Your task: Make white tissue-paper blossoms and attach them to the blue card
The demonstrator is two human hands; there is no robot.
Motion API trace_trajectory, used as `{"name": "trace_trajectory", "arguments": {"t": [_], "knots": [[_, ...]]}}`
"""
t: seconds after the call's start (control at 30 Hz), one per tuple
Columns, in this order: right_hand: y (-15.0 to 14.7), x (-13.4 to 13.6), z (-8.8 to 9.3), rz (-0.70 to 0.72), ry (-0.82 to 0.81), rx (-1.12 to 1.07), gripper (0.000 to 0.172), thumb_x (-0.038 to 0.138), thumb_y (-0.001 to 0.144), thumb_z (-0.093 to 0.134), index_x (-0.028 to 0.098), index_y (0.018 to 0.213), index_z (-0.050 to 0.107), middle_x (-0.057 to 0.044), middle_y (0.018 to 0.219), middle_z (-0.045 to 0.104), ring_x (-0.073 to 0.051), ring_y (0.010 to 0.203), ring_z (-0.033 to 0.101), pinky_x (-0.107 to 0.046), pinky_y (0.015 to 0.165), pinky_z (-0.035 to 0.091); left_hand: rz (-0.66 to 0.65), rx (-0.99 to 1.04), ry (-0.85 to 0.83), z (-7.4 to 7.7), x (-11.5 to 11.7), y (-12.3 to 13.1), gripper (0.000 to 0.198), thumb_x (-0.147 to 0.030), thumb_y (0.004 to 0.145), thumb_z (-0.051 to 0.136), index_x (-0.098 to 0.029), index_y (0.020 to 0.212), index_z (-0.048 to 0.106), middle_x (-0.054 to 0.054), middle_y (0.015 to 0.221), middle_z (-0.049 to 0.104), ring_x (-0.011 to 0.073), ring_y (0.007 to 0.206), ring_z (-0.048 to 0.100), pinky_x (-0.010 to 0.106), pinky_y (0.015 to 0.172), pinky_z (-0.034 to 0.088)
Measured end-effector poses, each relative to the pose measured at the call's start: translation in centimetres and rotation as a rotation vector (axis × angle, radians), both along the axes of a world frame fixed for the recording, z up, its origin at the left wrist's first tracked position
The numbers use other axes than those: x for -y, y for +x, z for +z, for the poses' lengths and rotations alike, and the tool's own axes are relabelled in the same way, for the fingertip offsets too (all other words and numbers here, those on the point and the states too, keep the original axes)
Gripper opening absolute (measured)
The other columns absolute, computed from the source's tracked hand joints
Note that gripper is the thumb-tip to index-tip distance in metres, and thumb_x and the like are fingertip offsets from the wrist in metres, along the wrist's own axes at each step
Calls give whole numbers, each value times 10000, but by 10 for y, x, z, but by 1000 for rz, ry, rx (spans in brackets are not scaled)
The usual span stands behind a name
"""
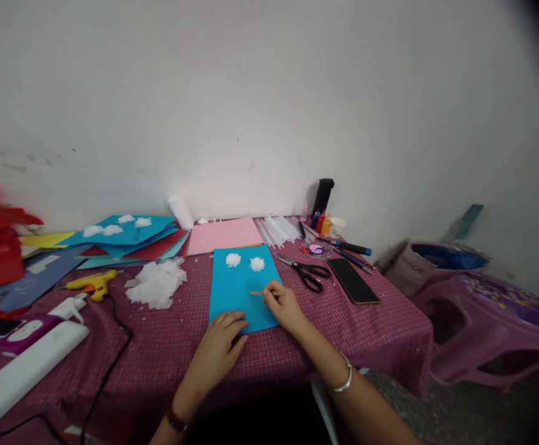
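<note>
A blue sheet of paper point(232, 290) lies on the table before me, bearing two white fluffy tufts point(233, 259) near its top edge. My left hand point(223, 340) rests flat on the sheet's lower left corner, its fingers stretched out. Pinched in my right hand point(283, 304) is a thin, pale, pencil-like stick point(256, 293), its tip pointing left over the middle of the sheet. Black-handled scissors point(309, 272) lie just right of the paper. To the left is a heap of torn white tissue pieces point(157, 283).
A yellow glue gun point(94, 284) with a black cord lies left, near a white power strip point(28, 377). Stacked coloured sheets point(125, 238), pink paper point(225, 236) and clear glue sticks point(279, 230) lie behind. A phone point(353, 281) and paint bottles point(326, 225) are on the right.
</note>
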State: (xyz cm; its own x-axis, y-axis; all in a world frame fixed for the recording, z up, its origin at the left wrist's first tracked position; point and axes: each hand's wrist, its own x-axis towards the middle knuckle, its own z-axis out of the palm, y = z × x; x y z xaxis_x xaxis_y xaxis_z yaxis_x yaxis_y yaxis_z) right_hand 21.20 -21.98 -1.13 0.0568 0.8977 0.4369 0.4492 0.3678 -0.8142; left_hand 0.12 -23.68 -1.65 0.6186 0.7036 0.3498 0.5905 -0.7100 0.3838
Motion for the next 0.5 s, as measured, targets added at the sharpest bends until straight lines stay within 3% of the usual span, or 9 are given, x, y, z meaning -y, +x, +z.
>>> {"name": "trace_trajectory", "arguments": {"t": [0.5], "knots": [[-1,3,3,10,-7,-6,193,279,892,475,206,727,544,19,623,600,-138,573,565,-231,560,407,1,4,9,0,0,0,262,-237,890,514,-233,1111,654,66,1229,620,236,1160,541,457,1010,431]]}}
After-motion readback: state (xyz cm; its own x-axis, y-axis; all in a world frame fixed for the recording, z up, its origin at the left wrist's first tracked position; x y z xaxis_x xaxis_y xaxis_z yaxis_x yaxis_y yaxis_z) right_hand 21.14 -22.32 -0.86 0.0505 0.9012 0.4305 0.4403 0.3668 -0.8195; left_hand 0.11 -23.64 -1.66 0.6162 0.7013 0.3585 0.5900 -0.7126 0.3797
